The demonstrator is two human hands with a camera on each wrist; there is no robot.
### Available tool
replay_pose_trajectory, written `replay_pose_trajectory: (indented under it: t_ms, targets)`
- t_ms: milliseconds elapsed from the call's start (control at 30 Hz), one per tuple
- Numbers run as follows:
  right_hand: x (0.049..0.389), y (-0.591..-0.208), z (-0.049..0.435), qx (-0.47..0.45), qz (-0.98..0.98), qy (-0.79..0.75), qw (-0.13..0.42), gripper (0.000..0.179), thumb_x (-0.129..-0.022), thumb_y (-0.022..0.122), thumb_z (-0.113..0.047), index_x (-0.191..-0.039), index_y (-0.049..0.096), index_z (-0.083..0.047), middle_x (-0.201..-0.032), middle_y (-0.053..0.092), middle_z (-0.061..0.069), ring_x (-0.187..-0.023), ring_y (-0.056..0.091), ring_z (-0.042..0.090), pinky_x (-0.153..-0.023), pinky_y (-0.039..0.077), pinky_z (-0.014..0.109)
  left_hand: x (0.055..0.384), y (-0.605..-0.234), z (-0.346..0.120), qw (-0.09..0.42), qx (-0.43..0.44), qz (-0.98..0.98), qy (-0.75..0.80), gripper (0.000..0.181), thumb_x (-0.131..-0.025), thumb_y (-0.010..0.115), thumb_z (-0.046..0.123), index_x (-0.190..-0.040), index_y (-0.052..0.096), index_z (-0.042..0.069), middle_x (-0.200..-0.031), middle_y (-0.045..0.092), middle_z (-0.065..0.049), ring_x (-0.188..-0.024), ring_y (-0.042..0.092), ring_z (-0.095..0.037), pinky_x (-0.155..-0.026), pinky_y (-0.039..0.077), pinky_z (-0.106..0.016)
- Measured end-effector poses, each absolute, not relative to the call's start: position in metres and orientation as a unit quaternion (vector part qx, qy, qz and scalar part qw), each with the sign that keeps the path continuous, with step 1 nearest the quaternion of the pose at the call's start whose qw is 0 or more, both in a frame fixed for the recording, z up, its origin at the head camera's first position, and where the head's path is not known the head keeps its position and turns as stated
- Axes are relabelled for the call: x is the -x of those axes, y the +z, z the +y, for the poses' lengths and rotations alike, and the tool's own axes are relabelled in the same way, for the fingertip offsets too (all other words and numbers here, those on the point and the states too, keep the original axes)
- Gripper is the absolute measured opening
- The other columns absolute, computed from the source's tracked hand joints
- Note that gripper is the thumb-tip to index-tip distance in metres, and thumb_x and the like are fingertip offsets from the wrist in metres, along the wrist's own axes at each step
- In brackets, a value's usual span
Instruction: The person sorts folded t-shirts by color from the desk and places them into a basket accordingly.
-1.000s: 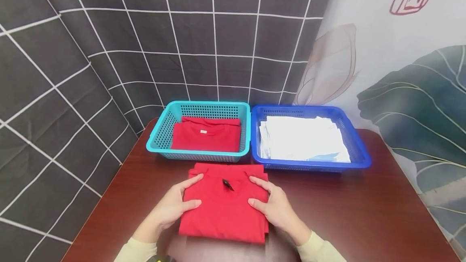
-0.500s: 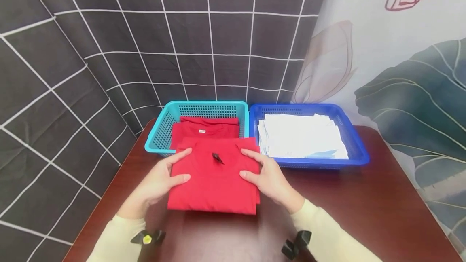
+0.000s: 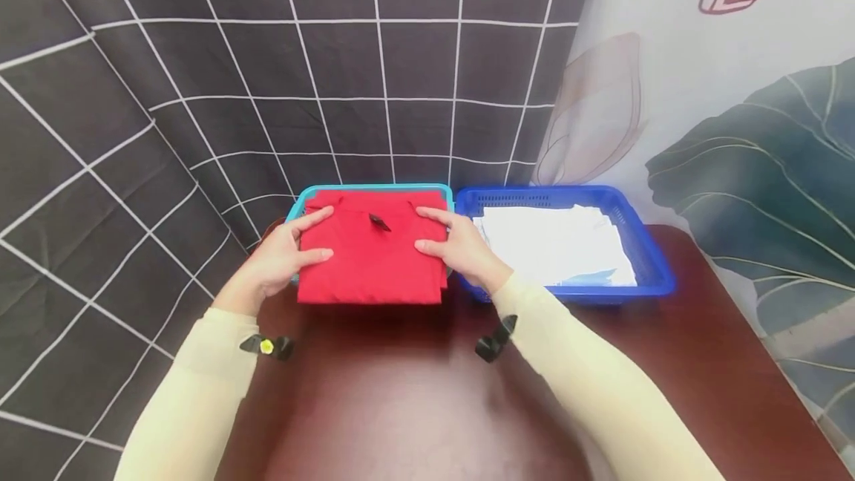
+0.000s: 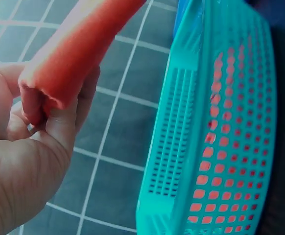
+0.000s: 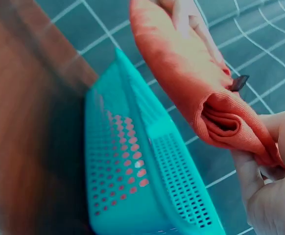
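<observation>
A folded red T-shirt (image 3: 370, 266) with a small dark tag at its neck is held level over the turquoise basket (image 3: 401, 187). My left hand (image 3: 283, 254) grips its left edge, thumb on top and fingers underneath. On the opposite edge, my right hand (image 3: 461, 247) pinches it the same way. Both wrist views show the shirt (image 5: 181, 78) raised above the basket rim (image 4: 174, 132), its layers rolled at the edge. Red cloth inside the basket shows through the side holes; from the head view the held shirt covers it.
Right beside the turquoise basket stands a blue basket (image 3: 657, 258) with a stack of folded white clothes (image 3: 554, 243). Both are at the back of a brown table (image 3: 387, 392). A dark curtain with white grid lines (image 3: 334, 58) hangs close behind them.
Both hands have lifted the folded red shirt off the table and carried it forward and slightly left, until it is above the turquoise basket. The baskets have stayed in place.
</observation>
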State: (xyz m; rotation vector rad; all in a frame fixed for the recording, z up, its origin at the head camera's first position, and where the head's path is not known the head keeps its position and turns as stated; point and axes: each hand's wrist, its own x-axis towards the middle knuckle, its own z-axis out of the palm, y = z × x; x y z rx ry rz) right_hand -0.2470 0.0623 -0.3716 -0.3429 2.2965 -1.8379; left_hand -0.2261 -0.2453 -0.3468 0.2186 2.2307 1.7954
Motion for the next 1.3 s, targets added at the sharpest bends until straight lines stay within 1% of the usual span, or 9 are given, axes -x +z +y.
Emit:
replay_pose_trajectory:
  t_ms: [167, 333, 533, 667, 733, 867, 933, 1067, 1300]
  targets:
    - [0.28, -0.377, 0.054, 0.102, 0.782, -0.609, 0.091, 0.062, -0.082, 0.077, -0.015, -0.138, 0.053, -0.025, -0.125, 0.054, 0.007, -0.101, 0.061, 0.025, -0.078, 0.057, 0.035, 0.257, -0.351, -0.251, 0.134, -0.064, 0.772, 0.618, 0.075, -0.087, 0.07, 0.008, -0.151, 0.033, 0.024, -0.138, 0.044, -0.018, -0.103, 0.063, -0.018, -0.081, 0.055, -0.035]
    - [0.298, -0.38, 0.043, 0.095, 0.804, -0.579, 0.095, 0.063, -0.083, 0.076, -0.016, -0.139, 0.052, -0.026, -0.126, 0.054, 0.006, -0.103, 0.06, 0.023, -0.079, 0.056, 0.033, 0.276, -0.36, -0.257, 0.141, -0.047, 0.778, 0.611, 0.076, -0.089, 0.068, 0.007, -0.152, 0.031, 0.025, -0.144, 0.04, -0.017, -0.107, 0.059, -0.017, -0.082, 0.055, -0.031]
    - [0.31, -0.383, 0.035, 0.099, 0.827, -0.547, 0.087, 0.063, -0.084, 0.074, -0.013, -0.141, 0.05, -0.022, -0.126, 0.054, 0.009, -0.107, 0.057, 0.024, -0.081, 0.055, 0.033, 0.292, -0.372, -0.258, 0.136, -0.048, 0.8, 0.583, 0.077, -0.089, 0.067, 0.007, -0.153, 0.027, 0.023, -0.148, 0.035, -0.015, -0.121, 0.048, -0.026, -0.082, 0.053, -0.024]
    - [0.316, -0.391, 0.034, 0.096, 0.841, -0.526, 0.083, 0.062, -0.085, 0.073, -0.012, -0.142, 0.05, -0.02, -0.129, 0.052, 0.009, -0.111, 0.053, 0.024, -0.082, 0.055, 0.034, 0.301, -0.379, -0.254, 0.14, -0.05, 0.814, 0.562, 0.077, -0.089, 0.067, 0.008, -0.153, 0.026, 0.023, -0.148, 0.034, -0.017, -0.126, 0.043, -0.034, -0.082, 0.054, -0.027]
    - [0.319, -0.396, 0.033, 0.094, 0.851, -0.51, 0.082, 0.063, -0.085, 0.072, -0.012, -0.143, 0.049, -0.02, -0.13, 0.052, 0.008, -0.107, 0.053, 0.023, -0.08, 0.055, 0.032, 0.305, -0.381, -0.251, 0.139, -0.049, 0.825, 0.545, 0.077, -0.089, 0.067, 0.008, -0.154, 0.026, 0.022, -0.146, 0.035, -0.017, -0.126, 0.042, -0.036, -0.082, 0.054, -0.029]
    - [0.323, -0.405, 0.025, 0.088, 0.878, -0.465, 0.072, 0.062, -0.086, 0.07, -0.011, -0.143, 0.047, -0.019, -0.13, 0.055, 0.007, -0.092, 0.059, 0.023, -0.071, 0.056, 0.028, 0.311, -0.388, -0.246, 0.124, -0.052, 0.855, 0.502, 0.077, -0.088, 0.068, 0.008, -0.153, 0.028, 0.019, -0.146, 0.034, -0.019, -0.128, 0.039, -0.036, -0.083, 0.055, -0.033]
    - [0.323, -0.406, 0.02, 0.084, 0.891, -0.441, 0.066, 0.061, -0.086, 0.069, -0.01, -0.143, 0.048, -0.019, -0.131, 0.055, 0.007, -0.09, 0.06, 0.023, -0.069, 0.056, 0.027, 0.313, -0.393, -0.246, 0.118, -0.053, 0.866, 0.482, 0.078, -0.087, 0.069, 0.008, -0.152, 0.029, 0.019, -0.147, 0.033, -0.019, -0.13, 0.036, -0.036, -0.084, 0.054, -0.036]
    - [0.319, -0.408, 0.011, 0.071, 0.904, -0.416, 0.072, 0.064, -0.084, 0.067, -0.003, -0.143, 0.048, -0.018, -0.134, 0.053, 0.008, -0.102, 0.055, 0.023, -0.068, 0.056, 0.028, 0.313, -0.402, -0.247, 0.116, -0.042, 0.883, 0.453, 0.079, -0.085, 0.071, 0.008, -0.152, 0.03, 0.02, -0.147, 0.032, -0.019, -0.133, 0.03, -0.037, -0.086, 0.054, -0.041]
    - [0.313, -0.415, 0.001, 0.049, 0.909, -0.405, 0.084, 0.067, -0.083, 0.067, -0.003, -0.144, 0.046, -0.02, -0.137, 0.051, 0.007, -0.118, 0.049, 0.025, -0.086, 0.054, 0.037, 0.312, -0.411, -0.254, 0.121, -0.011, 0.894, 0.43, 0.081, -0.084, 0.072, 0.01, -0.152, 0.03, 0.022, -0.144, 0.033, -0.022, -0.13, 0.033, -0.041, -0.082, 0.055, -0.042]
